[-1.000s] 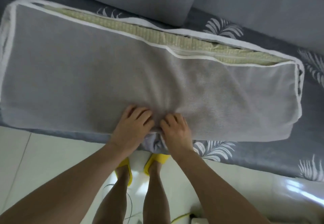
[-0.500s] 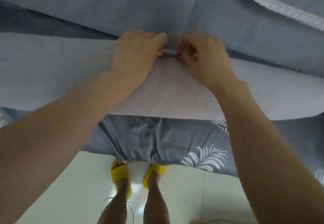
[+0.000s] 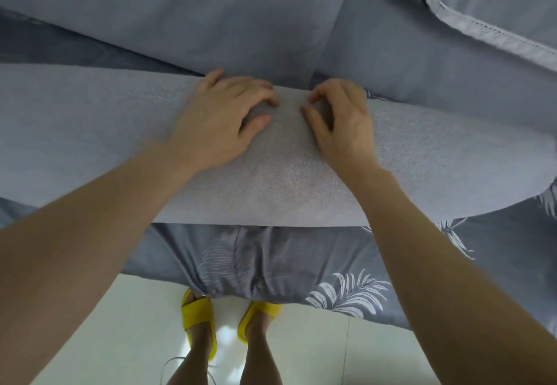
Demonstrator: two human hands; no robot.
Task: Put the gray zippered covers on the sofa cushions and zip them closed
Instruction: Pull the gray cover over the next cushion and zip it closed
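Change noted: a second ago your grips sat at the near edge of the cushion (image 3: pixel 90 131), and the open zip line, with pale filling showing, ran along its far side. Half a second ago both grips pinched something white at the far edge. Now no zip and no filling show — only plain gray cover (image 3: pixel 271 182) faces up.

Your left grip (image 3: pixel 223 122) is clenched on a fold of cover at the far edge, mid-length. Your right grip (image 3: pixel 343 125), just beside it, has curled fingertips dug into the same fabric.

Judgement: the opening is probably turned toward the back or tucked under. Whether it is zipped cannot be told — treat closing as outstanding.

Position: the cushion lies flat on the sofa (image 3: pixel 271 258) seat. Its long axis runs left to right, parallel to the front edge, so its ends point at the sofa's two sides. Its far edge meets the back cushions (image 3: pixel 180 7).
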